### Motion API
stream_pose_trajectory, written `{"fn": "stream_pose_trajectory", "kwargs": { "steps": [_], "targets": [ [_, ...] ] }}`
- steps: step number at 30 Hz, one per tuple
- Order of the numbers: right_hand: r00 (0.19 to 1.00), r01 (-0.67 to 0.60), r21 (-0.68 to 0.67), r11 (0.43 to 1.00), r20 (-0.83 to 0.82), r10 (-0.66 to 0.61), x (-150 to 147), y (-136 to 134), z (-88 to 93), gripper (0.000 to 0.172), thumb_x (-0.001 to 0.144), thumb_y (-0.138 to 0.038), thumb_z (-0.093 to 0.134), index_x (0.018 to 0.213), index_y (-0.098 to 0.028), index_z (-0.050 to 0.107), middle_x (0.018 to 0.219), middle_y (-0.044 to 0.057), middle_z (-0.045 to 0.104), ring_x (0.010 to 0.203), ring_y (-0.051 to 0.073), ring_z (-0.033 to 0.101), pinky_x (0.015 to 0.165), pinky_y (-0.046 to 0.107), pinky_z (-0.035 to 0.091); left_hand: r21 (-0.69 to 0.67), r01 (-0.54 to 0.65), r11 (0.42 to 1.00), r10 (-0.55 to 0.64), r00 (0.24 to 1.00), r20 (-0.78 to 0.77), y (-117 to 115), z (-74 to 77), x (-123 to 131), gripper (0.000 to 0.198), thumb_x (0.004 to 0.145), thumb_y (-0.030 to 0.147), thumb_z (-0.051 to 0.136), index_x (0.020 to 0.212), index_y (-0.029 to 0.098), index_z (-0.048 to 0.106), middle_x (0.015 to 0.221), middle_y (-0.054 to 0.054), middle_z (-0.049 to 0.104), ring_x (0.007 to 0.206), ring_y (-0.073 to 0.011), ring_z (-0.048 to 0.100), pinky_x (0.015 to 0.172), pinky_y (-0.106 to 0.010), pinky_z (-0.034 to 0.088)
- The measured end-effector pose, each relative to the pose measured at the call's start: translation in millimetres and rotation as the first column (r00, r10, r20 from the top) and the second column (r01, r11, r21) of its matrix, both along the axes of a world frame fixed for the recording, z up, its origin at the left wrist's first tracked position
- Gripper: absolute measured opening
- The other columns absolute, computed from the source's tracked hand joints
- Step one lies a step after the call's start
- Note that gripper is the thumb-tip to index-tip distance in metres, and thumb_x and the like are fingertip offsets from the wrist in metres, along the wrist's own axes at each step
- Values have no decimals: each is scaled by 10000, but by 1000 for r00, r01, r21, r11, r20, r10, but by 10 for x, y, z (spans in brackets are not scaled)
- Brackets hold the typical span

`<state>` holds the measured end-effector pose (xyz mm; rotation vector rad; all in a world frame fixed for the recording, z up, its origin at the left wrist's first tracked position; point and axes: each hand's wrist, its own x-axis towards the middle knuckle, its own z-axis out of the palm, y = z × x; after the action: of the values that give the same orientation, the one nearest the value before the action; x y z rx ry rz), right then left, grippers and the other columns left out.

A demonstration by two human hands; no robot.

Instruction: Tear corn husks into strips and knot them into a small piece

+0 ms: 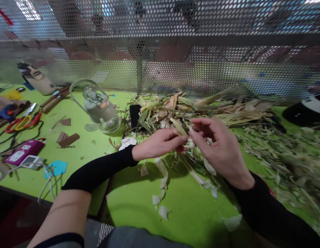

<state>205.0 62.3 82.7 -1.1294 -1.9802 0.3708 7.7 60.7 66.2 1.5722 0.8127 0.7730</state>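
Observation:
My left hand (163, 141) is closed, its thumb and fingers pinching a pale green strip of corn husk (178, 126) that sticks up past the fingertips. Close beside it, my right hand (222, 150) has its fingers curled and its thumb bent in at the same bundle of husk; part of what it grips is hidden behind the fingers. A heap of dry corn husks (172, 103) lies just beyond both hands. Below them, loose curled husk pieces (163, 212) are scattered on the green table (134, 206).
A grey-green bottle with a loop handle (100, 110) stands at left, near a black phone-like object (134, 117). Scissors (22, 123), a purple power strip (25, 151) and cables lie farther left. Shredded husks (286, 162) cover the right side. A perforated metal screen (160, 69) closes off the back.

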Motion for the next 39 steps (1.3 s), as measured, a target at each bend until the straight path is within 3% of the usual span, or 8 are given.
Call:
{"fn": "stream_pose_trajectory", "kwargs": {
  "steps": [7,10,15,19,23,31,35,39],
  "targets": [
    [980,-192,120,974,71,184,29,49,-54,130,982,-386,691,982,-274,759,1012,58,782,967,274,729,848,441,566,65,42,997,-32,988,-154,1,-26,12,295,1054,276,509,795,162,594,788,-5,713,718,-104,637,747,-250,485],
    [971,-240,201,950,62,232,40,51,-54,40,978,-285,708,990,-302,742,1024,27,803,983,263,732,879,444,538,-44,79,996,-81,996,-46,17,-34,1,271,1052,299,537,835,156,611,777,4,705,708,-95,650,772,-256,510],
    [932,-356,273,894,174,318,87,32,43,168,996,-188,674,1081,-328,711,914,-8,796,864,230,675,770,391,494,-292,188,938,-107,957,270,35,-16,-49,356,925,473,749,955,129,662,832,-9,717,749,-93,693,819,-277,564],
    [899,-411,284,867,287,332,168,61,115,113,1034,-240,635,1105,-308,691,834,-1,755,843,231,624,745,381,459,-412,220,884,-95,948,303,27,-2,-61,294,913,385,791,968,120,677,843,-24,743,748,-90,713,846,-288,580],
    [850,-483,236,843,357,387,226,94,163,107,1059,-246,593,1063,-300,685,809,-23,749,777,204,618,843,415,448,-463,216,860,-89,956,280,0,21,-41,136,1011,236,657,962,111,677,835,-35,753,726,-79,715,822,-271,581],
    [852,-444,99,891,356,385,245,52,246,100,989,-319,658,903,-320,709,703,-22,687,763,234,625,1028,550,439,-454,185,871,-73,965,252,-48,36,-23,203,948,296,748,995,106,693,853,-31,754,755,-91,720,865,-307,593],
    [868,-401,59,914,344,358,253,46,250,143,981,-357,637,863,-324,712,683,-7,681,749,247,621,1039,584,447,-467,208,859,-85,959,270,-28,18,-11,72,958,147,681,1016,109,702,880,-39,761,788,-101,731,940,-359,594],
    [862,-399,55,915,362,354,285,60,246,176,999,-383,619,869,-323,721,679,-8,665,715,237,600,998,562,448,-435,242,867,-117,948,295,-17,-7,-8,175,913,18,661,1054,110,707,896,-25,763,806,-90,731,944,-336,592]
  ]
}}
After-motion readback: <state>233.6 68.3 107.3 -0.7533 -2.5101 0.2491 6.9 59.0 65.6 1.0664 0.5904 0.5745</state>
